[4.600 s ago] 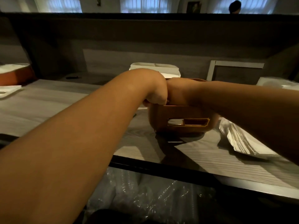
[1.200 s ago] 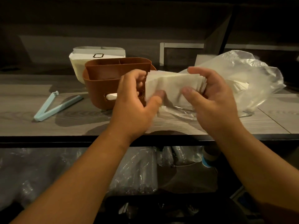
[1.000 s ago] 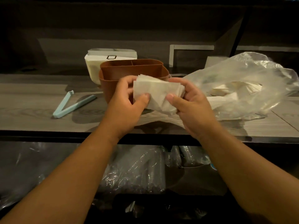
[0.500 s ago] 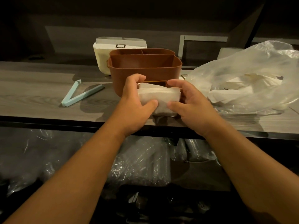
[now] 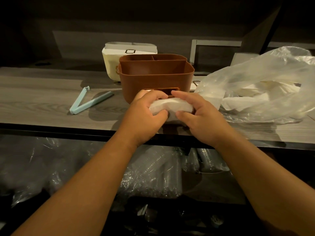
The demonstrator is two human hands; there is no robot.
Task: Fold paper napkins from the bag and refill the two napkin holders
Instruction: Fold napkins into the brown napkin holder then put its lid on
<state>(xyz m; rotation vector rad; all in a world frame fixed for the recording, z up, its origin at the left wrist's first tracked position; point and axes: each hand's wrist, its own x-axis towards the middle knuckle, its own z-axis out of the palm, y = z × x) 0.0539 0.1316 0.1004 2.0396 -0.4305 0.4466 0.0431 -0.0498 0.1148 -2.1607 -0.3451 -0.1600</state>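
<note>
Nearest to us, below the bench (image 5: 51, 103) edge, sleeves of clear plastic cups (image 5: 153, 176) lie on a lower shelf. Above them our left hand (image 5: 144, 114) and right hand (image 5: 201, 120) clasp a folded stack of paper napkins (image 5: 172, 106) from either side, thumbs at the near face and fingers curled over the top, with the stack held low over the bench's front edge.

We judge the stack light, soft and easily crushed: the top sheets already bow under our fingers. Loose sheets could fan or slip, so the sound hold is at both ends, squeezing just enough to keep the fold shut.

Just behind the stack stands the brown napkin holder (image 5: 156, 80), its front slot directly beyond our fingers and its top compartments empty. To its left lies a pale blue bag clip (image 5: 90, 102), open in a V. To the right slumps the clear plastic bag (image 5: 272, 74), more napkins showing inside. Farthest back, a white napkin holder (image 5: 112, 63) stands behind the brown one.
</note>
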